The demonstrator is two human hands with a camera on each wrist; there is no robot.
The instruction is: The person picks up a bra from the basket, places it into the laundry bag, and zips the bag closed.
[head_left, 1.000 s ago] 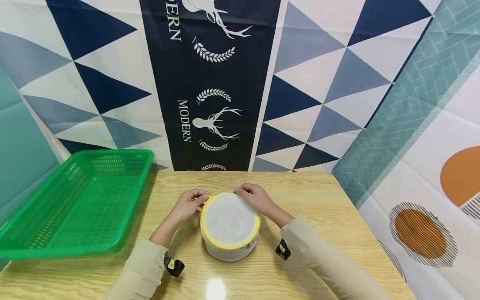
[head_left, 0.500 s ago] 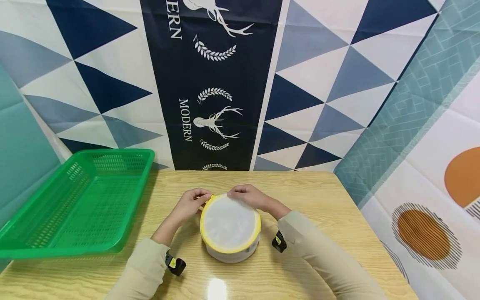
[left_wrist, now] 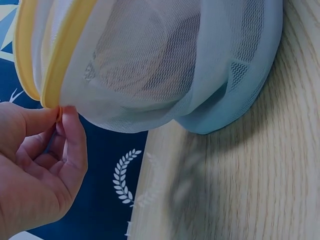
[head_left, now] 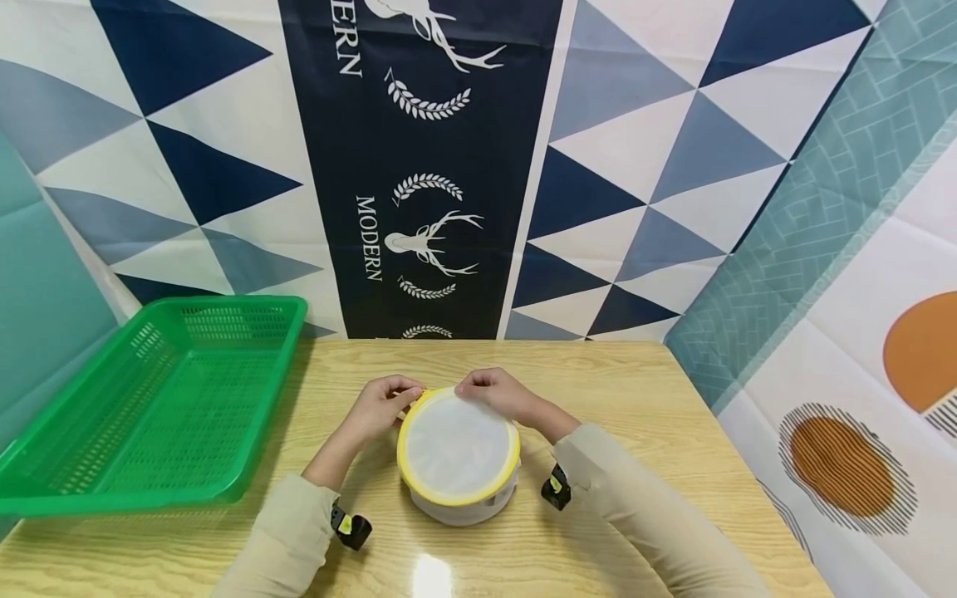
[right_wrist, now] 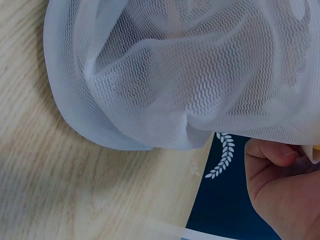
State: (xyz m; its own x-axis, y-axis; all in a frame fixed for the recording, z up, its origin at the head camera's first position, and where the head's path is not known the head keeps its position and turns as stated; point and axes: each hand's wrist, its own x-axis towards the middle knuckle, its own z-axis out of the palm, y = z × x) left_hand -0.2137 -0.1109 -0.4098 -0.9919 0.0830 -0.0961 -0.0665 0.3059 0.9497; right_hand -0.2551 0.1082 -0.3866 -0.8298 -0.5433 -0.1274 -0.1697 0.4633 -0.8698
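A round white mesh laundry bag [head_left: 458, 448] with a yellow zipper trim [head_left: 459, 502] sits on the table in the head view. At its far left edge my left hand [head_left: 380, 409] pinches a small orange tab [left_wrist: 59, 114] between thumb and fingers, just under the yellow trim in the left wrist view. My right hand [head_left: 503, 394] grips the far edge of the top, fingers curled over the rim. In the right wrist view the mesh side sags in folds, and that hand's fingertips are partly cut off at the frame's edge.
Left of the bag a green plastic basket [head_left: 238, 465] stands on the wooden table [head_left: 620, 382]. Behind the table's far edge hangs a patterned cloth backdrop [head_left: 419, 149]. A black wrist camera [head_left: 350, 528] is strapped to the left wrist, another black camera [head_left: 556, 488] to the right.
My right hand has slid a little to the left along the bag's far rim, closer to the left hand. The left hand keeps its pinch at nearly the same spot.
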